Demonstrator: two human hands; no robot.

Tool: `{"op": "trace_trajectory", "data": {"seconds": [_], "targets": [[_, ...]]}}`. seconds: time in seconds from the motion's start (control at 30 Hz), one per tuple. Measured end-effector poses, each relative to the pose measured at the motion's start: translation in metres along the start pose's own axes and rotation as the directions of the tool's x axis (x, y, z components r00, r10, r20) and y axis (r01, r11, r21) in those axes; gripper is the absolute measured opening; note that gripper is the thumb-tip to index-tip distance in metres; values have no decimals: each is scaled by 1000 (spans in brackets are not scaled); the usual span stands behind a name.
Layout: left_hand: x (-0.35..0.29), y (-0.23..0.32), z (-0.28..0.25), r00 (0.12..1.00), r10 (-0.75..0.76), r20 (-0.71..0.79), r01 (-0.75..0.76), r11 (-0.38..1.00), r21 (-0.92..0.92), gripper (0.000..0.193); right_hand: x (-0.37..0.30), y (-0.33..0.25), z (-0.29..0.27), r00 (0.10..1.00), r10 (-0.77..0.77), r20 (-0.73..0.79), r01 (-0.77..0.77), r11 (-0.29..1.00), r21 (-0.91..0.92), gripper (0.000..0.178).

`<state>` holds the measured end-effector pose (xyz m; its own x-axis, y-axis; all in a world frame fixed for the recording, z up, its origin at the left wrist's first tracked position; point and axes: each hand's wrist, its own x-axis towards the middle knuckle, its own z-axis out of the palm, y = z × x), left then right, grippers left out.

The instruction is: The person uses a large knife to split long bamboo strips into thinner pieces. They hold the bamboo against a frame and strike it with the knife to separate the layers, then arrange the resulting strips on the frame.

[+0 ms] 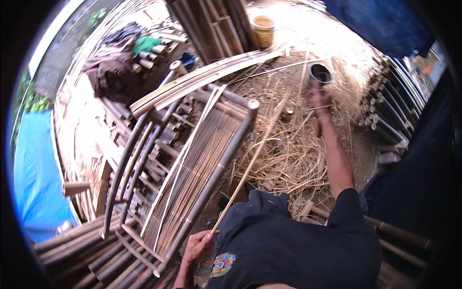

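My left hand is closed round the near end of a long, thin bamboo strip. The strip slants up and away to the right, over a heap of shavings. Out at the far right, my right hand is blurred, its fingers wrapped round a tool whose brown handle sticks out below the fist. The tool's working end cannot be made out. Just beyond that fist is a dark round container with a pale rim. Left of the strip stands a bamboo bench with a slatted seat, two loose pale strips lying across it.
Curly bamboo shavings cover the ground before me. Bamboo poles are stacked at the right and lower left. Split bamboo lengths lie across the bench's far end. A yellowish bucket and a blue tarp are farther off.
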<state>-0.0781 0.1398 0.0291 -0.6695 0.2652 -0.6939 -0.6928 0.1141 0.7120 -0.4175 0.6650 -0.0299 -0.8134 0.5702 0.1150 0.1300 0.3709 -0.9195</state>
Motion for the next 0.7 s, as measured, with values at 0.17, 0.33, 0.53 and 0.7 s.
{"op": "trace_trajectory", "data": {"seconds": [0.17,0.33,0.53,0.7], "targets": [[11,106,-50,687,632,-359,-581,774,251,19,9,155,-38,894,331,303,95,520,-849,49],[-61,200,-97,-89,742,-664,-751,388,534,36,-99,278,13,279,853,441,-371,519,-770,30],[-127,184,-122,-374,526,-763,-921,-117,371,34,-223,163,128,142,722,677,-946,301,-122,64],[-88,81,-180,-285,1,-958,-954,-100,284,21,-202,53,196,759,435,484,-622,705,341,62]]}}
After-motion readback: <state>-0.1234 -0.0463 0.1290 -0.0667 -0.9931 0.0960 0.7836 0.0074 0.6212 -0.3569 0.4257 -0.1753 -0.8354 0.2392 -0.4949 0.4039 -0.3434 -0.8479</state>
